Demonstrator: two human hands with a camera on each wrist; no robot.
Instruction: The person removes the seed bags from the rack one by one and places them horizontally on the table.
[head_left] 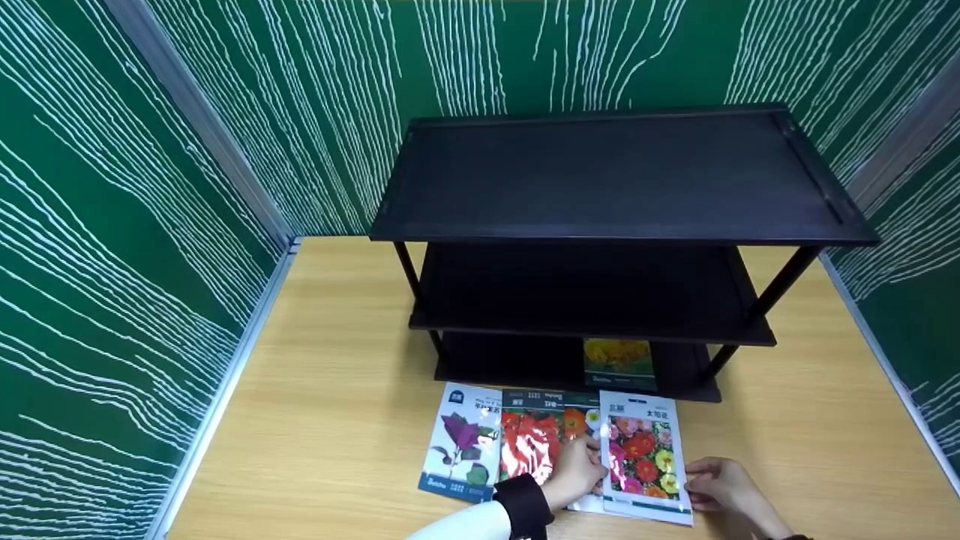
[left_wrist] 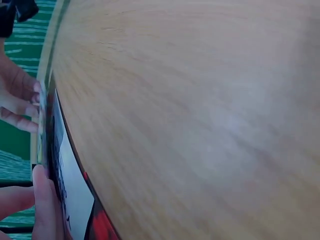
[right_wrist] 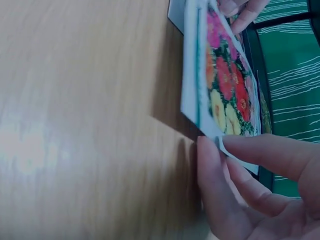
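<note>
A white seed packet [head_left: 642,457] with a photo of mixed pink, red and yellow flowers lies in front of the black shelf, its near end lifted off the table in the right wrist view. My right hand [head_left: 724,487] pinches its right edge between thumb and fingers [right_wrist: 270,155]. At its left edge, my left hand [head_left: 576,471] grips with fingertips, reaching over the neighbouring packets. Partly hidden under that hand is an orange-flower packet [head_left: 576,422]. To the left are a red-flower packet [head_left: 529,435] and a purple-flower packet [head_left: 459,442].
A black three-tier shelf [head_left: 622,176] stands against the green white-streaked wall [head_left: 337,112]. On its bottom tier lies a yellow-flower packet [head_left: 619,360]. Wooden tabletop [head_left: 322,420] extends on both sides, bordered by side panels.
</note>
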